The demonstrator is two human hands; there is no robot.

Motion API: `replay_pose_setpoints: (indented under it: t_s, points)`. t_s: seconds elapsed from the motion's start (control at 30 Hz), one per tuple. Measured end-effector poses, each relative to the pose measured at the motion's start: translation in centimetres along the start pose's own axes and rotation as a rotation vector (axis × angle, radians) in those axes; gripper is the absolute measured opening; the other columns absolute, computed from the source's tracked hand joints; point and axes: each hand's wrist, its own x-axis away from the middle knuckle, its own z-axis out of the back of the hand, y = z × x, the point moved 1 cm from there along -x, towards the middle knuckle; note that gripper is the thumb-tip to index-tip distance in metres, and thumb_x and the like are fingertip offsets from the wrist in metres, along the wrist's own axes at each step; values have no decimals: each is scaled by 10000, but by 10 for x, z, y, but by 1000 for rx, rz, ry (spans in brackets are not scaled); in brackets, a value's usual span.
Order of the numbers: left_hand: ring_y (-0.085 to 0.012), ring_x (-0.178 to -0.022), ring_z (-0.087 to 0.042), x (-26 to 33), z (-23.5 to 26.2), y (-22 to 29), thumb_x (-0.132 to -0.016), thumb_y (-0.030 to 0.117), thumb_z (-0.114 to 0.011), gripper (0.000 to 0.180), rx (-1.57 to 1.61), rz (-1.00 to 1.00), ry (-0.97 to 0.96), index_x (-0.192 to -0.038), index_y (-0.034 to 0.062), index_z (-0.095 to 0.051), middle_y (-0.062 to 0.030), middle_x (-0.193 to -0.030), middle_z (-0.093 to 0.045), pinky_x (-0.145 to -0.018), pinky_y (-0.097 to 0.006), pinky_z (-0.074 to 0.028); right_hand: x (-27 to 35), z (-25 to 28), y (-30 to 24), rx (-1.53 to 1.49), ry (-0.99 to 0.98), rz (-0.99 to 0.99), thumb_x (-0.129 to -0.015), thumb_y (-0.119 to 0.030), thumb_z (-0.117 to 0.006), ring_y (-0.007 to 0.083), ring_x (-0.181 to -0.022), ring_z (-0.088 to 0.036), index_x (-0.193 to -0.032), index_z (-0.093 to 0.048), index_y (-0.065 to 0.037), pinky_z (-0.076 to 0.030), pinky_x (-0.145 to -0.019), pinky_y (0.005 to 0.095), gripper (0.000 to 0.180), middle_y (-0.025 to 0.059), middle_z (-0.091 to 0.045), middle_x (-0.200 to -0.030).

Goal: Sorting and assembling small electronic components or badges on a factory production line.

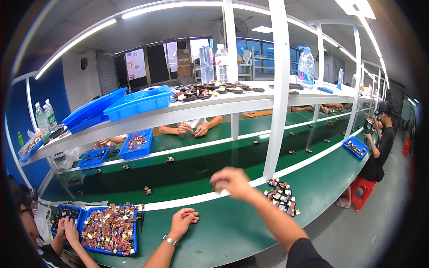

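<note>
The right hand [230,182] is raised over the green bench [232,232], fingers pinched together; motion blur hides whether a small part is gripped, so that cannot be told. The left hand [182,222], with a wristwatch, is laid on the bench, fingers curled loosely, nothing held. A pile of small parts [281,195] lies at 3 o'clock from the right hand, near it. A white post [277,89] stands just beyond, at 1 o'clock. A blue tray [109,230] of parts sits at 9 o'clock from the left hand, a neighbour's hands [67,225] beside it. A conveyor [192,172] with scattered parts runs behind a white rail. Open bench is left between tray and pile.
</note>
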Motion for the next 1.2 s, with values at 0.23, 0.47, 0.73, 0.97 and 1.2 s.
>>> replay_pose_setpoints:
  t_s: [0.23,0.47,0.73,0.97,1.2]
  points:
    - [-182,-876,-679,4,3,-1,-932,11,-543,195,-88,-20,-57,-1105,-62,-595,-160,-1027,-682,-777,-281,-566,-111,141,-211,581,1072,1087,-786,45,-670,235,-794,-667,-928,-689,-72,-519,-747,324,185,81,-709,-908]
    - [-166,-860,-675,-1,0,-5,-931,14,-550,180,-108,22,-82,-1086,-57,-606,-150,-1005,-690,-767,-277,-562,-180,137,-73,831,338,518,-837,-170,-635,305,-978,-629,-908,-722,-95,-484,-883,419,136,107,-688,-962]
    - [-173,-836,-671,-2,4,2,-928,4,-553,162,-101,10,-63,-1071,-56,-600,-150,-973,-691,-764,-281,-556,-114,182,-83,765,669,770,-828,-30,-648,200,-837,-657,-972,-705,-52,-528,-689,268,157,99,-690,-920]
    - [-166,-822,-667,-4,-10,2,-924,5,-561,147,-184,8,-58,-1052,-49,-607,-136,-938,-692,-734,-271,-549,69,305,104,808,914,46,-858,-71,-622,202,-740,-672,-919,-686,-23,-512,-689,295,100,120,-693,-854]
    - [-147,-771,-658,3,-13,-4,-902,0,-578,110,-329,-21,66,-997,-42,-617,-119,-876,-691,-643,-250,-536,187,329,280,836,844,-599,-791,-120,-662,241,-804,-681,-1014,-677,-8,-538,-775,343,250,138,-696,-879]
